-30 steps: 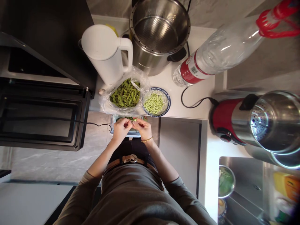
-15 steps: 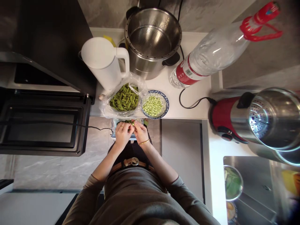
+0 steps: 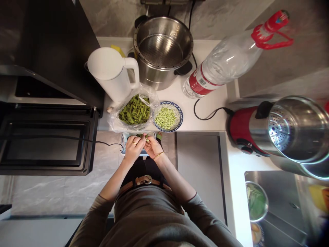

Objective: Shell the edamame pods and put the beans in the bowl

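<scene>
My left hand (image 3: 134, 148) and my right hand (image 3: 153, 148) meet just off the counter's front edge, fingers pinched together on a small green edamame pod (image 3: 147, 139). Beneath them, partly covered, is a lined bin (image 3: 123, 149) with green scraps inside. On the counter beyond my hands sits a clear plastic bag (image 3: 113, 120) full of edamame pods (image 3: 135, 110). Right of the bag, touching it or nearly so, a blue-rimmed plate (image 3: 181, 118) carries shelled green beans (image 3: 165, 117).
Behind the bag stand a white pitcher (image 3: 109, 73) and a steel steamer pot (image 3: 159, 77). A large water bottle (image 3: 223, 63) is farther right, near a red-and-steel appliance (image 3: 244, 127). The sink (image 3: 280, 202) lies lower right; an open oven door (image 3: 43, 142) juts out left.
The view has shifted slightly, so the counter things sit a little lower and more to the left. My hands stay together over the bin, with fingers slightly moved around the pod.
</scene>
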Demonstrator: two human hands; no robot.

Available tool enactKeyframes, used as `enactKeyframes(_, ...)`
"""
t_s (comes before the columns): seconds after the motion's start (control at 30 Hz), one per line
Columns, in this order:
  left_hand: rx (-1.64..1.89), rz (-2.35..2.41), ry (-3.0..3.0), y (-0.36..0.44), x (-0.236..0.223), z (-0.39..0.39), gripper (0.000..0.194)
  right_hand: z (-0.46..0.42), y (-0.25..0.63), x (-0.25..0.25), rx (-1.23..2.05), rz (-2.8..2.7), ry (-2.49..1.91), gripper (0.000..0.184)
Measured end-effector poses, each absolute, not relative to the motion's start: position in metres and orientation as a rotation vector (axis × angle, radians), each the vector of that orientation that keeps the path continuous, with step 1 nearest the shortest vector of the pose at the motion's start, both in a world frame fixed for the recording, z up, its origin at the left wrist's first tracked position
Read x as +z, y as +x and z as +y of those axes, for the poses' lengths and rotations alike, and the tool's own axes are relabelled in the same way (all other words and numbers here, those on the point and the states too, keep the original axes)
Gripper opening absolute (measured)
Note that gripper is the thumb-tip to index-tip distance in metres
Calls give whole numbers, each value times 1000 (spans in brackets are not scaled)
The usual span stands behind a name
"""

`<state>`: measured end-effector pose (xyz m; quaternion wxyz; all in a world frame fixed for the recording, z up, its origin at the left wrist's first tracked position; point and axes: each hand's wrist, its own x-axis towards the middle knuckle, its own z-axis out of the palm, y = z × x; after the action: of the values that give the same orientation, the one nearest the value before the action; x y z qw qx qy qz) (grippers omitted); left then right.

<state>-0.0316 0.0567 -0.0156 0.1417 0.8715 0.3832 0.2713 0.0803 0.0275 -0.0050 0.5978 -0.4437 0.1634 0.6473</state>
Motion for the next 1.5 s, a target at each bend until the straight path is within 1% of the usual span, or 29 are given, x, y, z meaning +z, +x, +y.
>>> enactKeyframes(0.13,828,1068,2575,-35,-13,58,14,27,83,-5,1561,345,-973,9)
enactKeyframes(0.33,842,1073,2447,-33,-4,60,14,22,90,-8,1639,213,-939,23)
enactKeyframes(0.43,886,1169,2337,-35,-2,63,15,17,96,-10,1710,106,-980,29)
enactKeyframes(0.5,892,1262,2305,-38,-3,64,16,15,104,-11,1711,3,-1049,28)
enactKeyframes(0.57,838,1298,2308,-42,-5,66,17,17,118,-15,1575,-100,-1157,24)
enactKeyframes(0.63,727,1262,2322,-46,-10,65,18,23,137,-21,1320,-193,-1279,20)
enactKeyframes(0.73,531,1193,2324,-48,-22,60,19,36,166,-33,1002,-387,-1458,22)
enactKeyframes(0.87,308,1192,2322,-46,-32,57,18,47,184,-44,925,-554,-1637,34)
enactKeyframes(0.93,320,1238,2307,-40,-31,65,20,46,181,-44,878,-601,-1667,36)
enactKeyframes(1.07,548,1337,2313,-11,-26,110,29,41,161,-38,825,-701,-1620,34)
enactKeyframes(1.13,497,1339,2380,9,-27,141,34,40,150,-32,832,-734,-1611,32)
enactKeyframes(1.2,327,1296,2449,28,-30,169,39,39,140,-26,849,-757,-1609,30)
enactKeyframes(1.3,98,1271,2484,41,-33,195,29,37,131,-17,904,-752,-1595,26)
enactKeyframes(1.37,71,1256,2469,38,-32,200,22,35,128,-12,946,-726,-1579,23)
enactKeyframes(1.43,178,1279,2413,27,-30,197,20,34,126,-8,982,-677,-1553,20)
enactKeyframes(1.5,377,1314,2308,13,-25,188,19,36,123,-6,1056,-588,-1505,19)
